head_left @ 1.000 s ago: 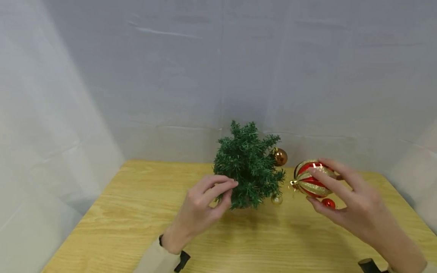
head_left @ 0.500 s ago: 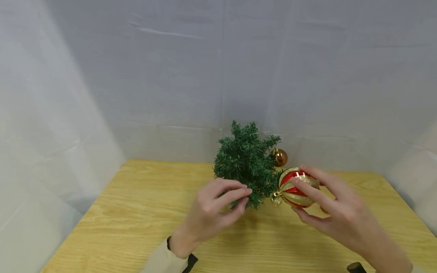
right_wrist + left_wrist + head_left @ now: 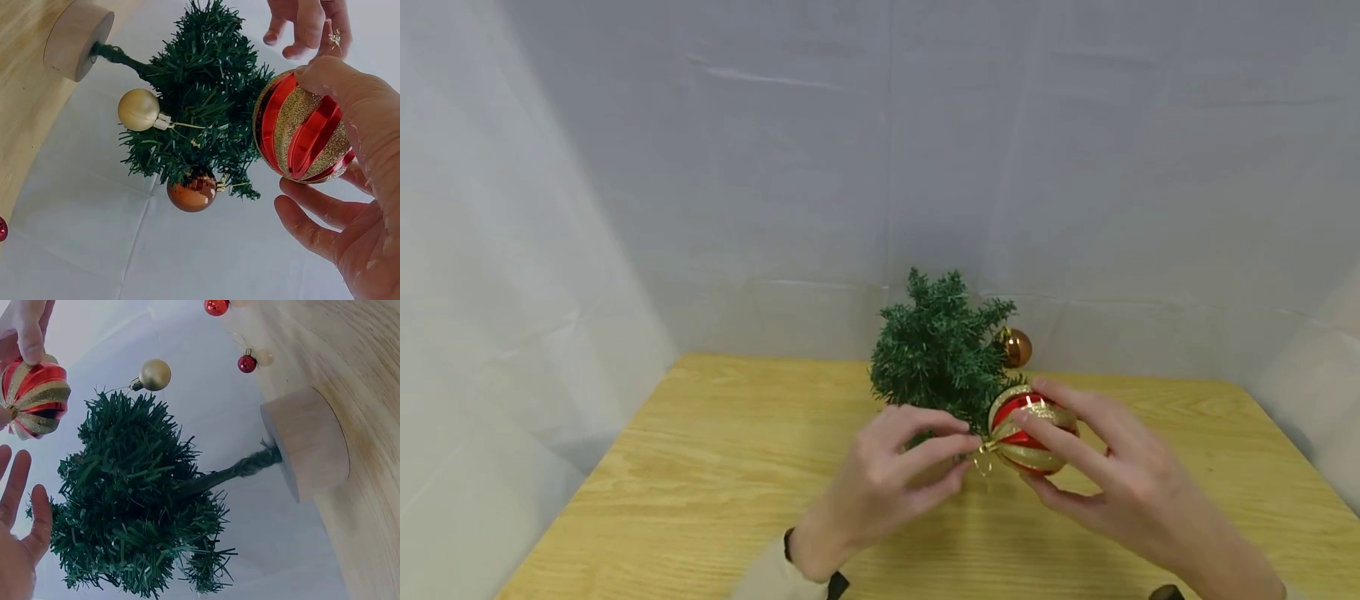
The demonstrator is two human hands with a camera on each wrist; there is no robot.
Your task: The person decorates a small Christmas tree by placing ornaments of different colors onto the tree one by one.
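Note:
My right hand (image 3: 1123,471) grips a large red Christmas bauble (image 3: 1033,433) with glittery gold stripes, thumb below and fingers over it. The bauble's gold cap and loop (image 3: 984,467) point left toward my left hand (image 3: 898,475). A left fingertip is right at the cap, while the thumb stands apart from the fingers and the loop hangs in front of them. Behind both hands stands a small green artificial Christmas tree (image 3: 137,500) on a round wooden base (image 3: 309,444). A copper bauble (image 3: 192,192) and a small gold bauble (image 3: 139,110) hang from its branches.
Two small red baubles lie on the wooden table (image 3: 715,475) beyond the tree in the left wrist view: a dark red bauble (image 3: 247,363) and a brighter red bauble (image 3: 216,306). White sheeting (image 3: 790,192) surrounds the table at the back and sides.
My right hand has carried the striped bauble left and slightly nearer to me, in front of the tree. My left hand has moved right, its fingertips meeting the bauble's cap.

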